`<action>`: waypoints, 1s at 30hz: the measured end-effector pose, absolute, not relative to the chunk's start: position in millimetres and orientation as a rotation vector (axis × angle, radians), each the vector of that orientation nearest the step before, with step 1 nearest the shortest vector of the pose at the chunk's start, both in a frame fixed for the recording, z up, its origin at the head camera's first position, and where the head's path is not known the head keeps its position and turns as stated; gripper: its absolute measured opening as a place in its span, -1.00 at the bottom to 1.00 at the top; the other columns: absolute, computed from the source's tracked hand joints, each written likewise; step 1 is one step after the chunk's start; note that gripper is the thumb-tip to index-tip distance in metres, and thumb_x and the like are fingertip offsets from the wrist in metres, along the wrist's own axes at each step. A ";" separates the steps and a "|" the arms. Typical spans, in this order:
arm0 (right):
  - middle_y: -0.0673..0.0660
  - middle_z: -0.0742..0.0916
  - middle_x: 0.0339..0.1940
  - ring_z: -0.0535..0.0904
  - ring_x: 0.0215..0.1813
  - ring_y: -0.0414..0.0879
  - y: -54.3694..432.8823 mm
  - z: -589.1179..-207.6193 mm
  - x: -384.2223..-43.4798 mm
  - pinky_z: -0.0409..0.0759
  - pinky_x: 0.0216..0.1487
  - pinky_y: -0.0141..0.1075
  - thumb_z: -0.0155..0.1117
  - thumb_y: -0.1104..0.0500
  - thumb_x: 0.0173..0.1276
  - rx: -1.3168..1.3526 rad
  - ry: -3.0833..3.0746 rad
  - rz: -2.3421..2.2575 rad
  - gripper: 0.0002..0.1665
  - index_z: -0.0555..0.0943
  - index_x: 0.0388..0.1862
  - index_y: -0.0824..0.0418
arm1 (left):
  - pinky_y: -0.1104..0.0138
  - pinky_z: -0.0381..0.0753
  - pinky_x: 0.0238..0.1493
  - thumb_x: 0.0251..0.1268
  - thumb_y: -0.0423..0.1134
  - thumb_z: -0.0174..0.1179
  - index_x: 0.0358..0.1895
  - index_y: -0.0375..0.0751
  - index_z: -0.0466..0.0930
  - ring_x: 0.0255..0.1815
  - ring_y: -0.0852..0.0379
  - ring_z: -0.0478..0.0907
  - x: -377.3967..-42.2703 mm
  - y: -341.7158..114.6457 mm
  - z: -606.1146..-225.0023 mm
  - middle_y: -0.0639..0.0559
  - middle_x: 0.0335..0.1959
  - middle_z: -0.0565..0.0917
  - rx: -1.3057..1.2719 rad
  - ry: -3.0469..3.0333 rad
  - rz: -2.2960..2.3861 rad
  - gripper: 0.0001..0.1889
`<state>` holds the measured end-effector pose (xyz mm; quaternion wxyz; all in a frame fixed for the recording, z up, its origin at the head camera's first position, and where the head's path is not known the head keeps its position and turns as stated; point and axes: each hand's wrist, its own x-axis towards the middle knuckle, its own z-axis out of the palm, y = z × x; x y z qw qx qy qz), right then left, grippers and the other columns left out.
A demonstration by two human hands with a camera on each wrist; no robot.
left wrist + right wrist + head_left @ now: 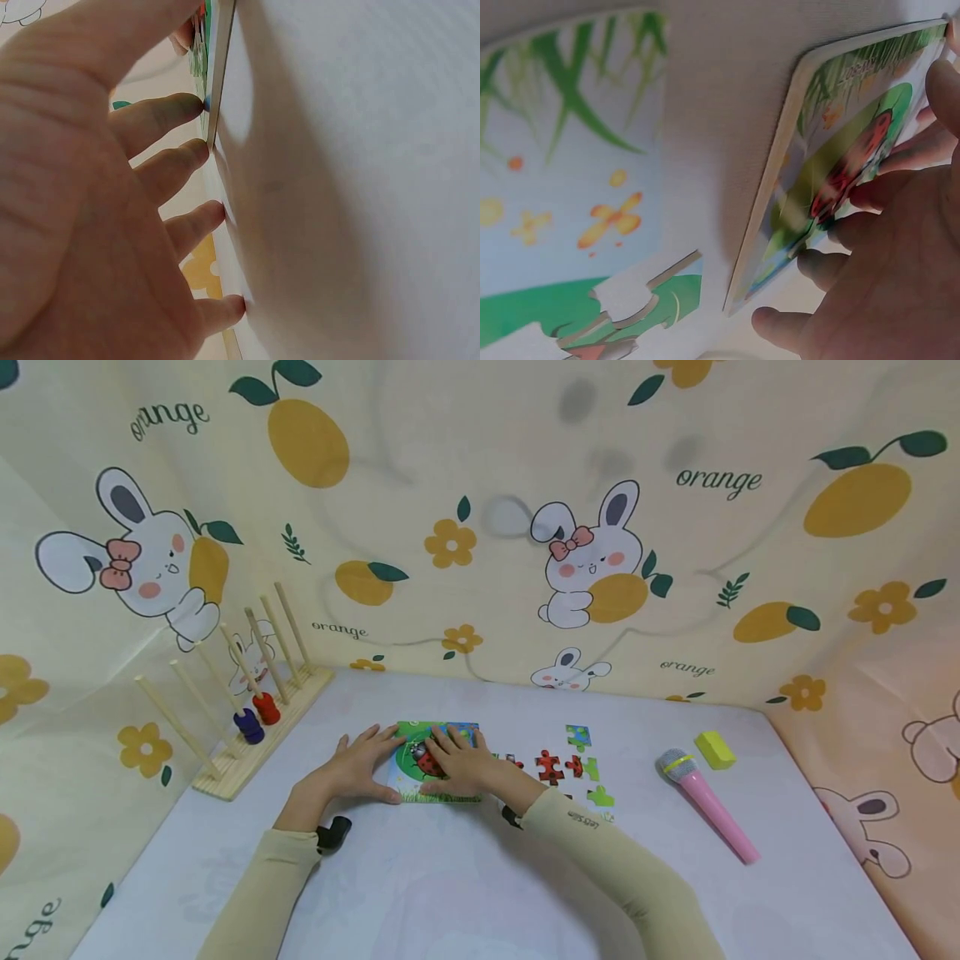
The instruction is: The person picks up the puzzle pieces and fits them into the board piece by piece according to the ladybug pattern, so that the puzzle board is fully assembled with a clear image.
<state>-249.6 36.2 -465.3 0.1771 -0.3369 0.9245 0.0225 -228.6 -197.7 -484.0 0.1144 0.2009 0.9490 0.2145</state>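
A square ladybug picture puzzle (pixel 411 783) lies on the white table in the head view. My left hand (pixel 358 768) is at its left side, fingers spread, thumb by the lower left corner. In the left wrist view two fingertips touch the edge of the board (pixel 220 71), and the others rest lower on the table. My right hand (pixel 467 766) lies over the puzzle's right half, covering part of the ladybug. From the right wrist, the fingers (pixel 881 191) extend across the picture's surface.
Right of the puzzle are several jigsaw pieces, among them a red one (pixel 550 767) and a blue-green one (pixel 578 737). A second, partly filled picture (pixel 570 187) lies beside it. Further right are a pink microphone (pixel 708 806) and yellow block (pixel 716 750); a wooden peg rack (pixel 217 785) stands left.
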 end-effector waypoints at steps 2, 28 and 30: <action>0.11 -0.09 0.67 -0.23 0.65 0.11 35.8 -465.1 -249.3 -0.12 0.51 0.28 -0.14 -0.49 0.42 -0.954 2.619 0.071 0.07 -0.09 0.66 0.08 | -0.49 -0.24 0.33 -0.12 0.25 0.52 0.53 -0.12 0.23 0.58 -0.34 -0.14 -228.6 -197.8 -484.4 -0.13 0.61 0.06 0.589 2.783 0.629 0.11; 0.09 0.03 0.66 -0.08 0.63 0.14 38.7 -458.8 -252.0 -0.12 0.49 0.32 -0.03 -0.44 0.43 -0.972 2.620 0.017 -0.02 0.06 0.64 0.02 | -0.49 -0.23 0.32 -0.10 0.29 0.49 0.54 -0.12 0.22 0.59 -0.33 -0.14 -229.4 -196.0 -481.8 -0.13 0.61 0.05 0.582 2.781 0.586 0.11; 0.08 0.05 0.66 -0.05 0.63 0.13 38.7 -457.6 -253.1 -0.13 0.49 0.30 -0.03 -0.43 0.44 -0.976 2.626 0.027 -0.04 0.08 0.64 0.01 | -0.50 -0.23 0.32 -0.11 0.29 0.49 0.54 -0.12 0.22 0.59 -0.34 -0.14 -229.3 -196.1 -481.2 -0.14 0.61 0.05 0.580 2.784 0.581 0.12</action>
